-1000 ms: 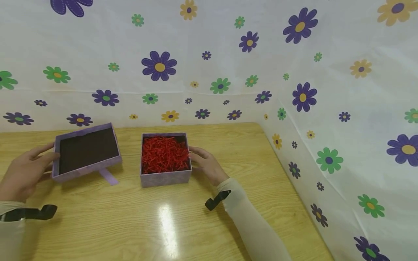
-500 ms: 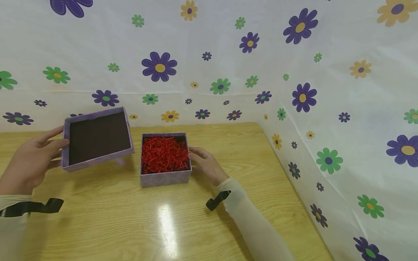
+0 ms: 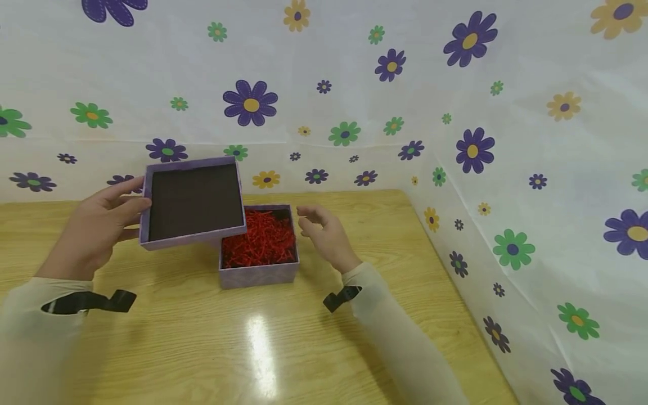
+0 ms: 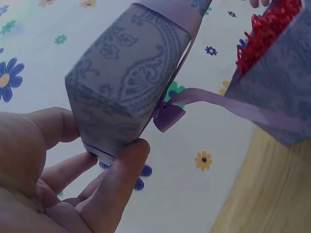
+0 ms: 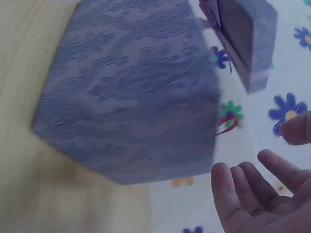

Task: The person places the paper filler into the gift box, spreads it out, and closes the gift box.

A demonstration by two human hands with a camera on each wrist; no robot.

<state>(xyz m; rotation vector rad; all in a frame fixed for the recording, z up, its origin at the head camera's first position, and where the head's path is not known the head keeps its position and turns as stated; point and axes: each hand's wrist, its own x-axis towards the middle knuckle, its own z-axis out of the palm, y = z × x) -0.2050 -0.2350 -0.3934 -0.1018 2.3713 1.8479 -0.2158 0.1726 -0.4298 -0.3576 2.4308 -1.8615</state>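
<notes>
My left hand grips the left edge of a lilac box lid, its dark inner side facing up and toward me. The lid is raised, and its right corner overlaps the box in the head view. A purple ribbon bow and a loose ribbon tail hang from the lid's outer face, which has a paisley pattern. The matching box stands on the table, filled with red shredded paper. Just right of the box is my right hand, its fingers bent loosely around nothing; the right wrist view shows them apart from the wall.
A pale wooden table carries the box. White cloth printed with flowers rises behind the table and along its right side. Dark straps circle both wrists over light sleeves.
My left hand has lifted the lid and carried it right, to partly over the box. My right hand has let go of the box's right wall and moved slightly away.
</notes>
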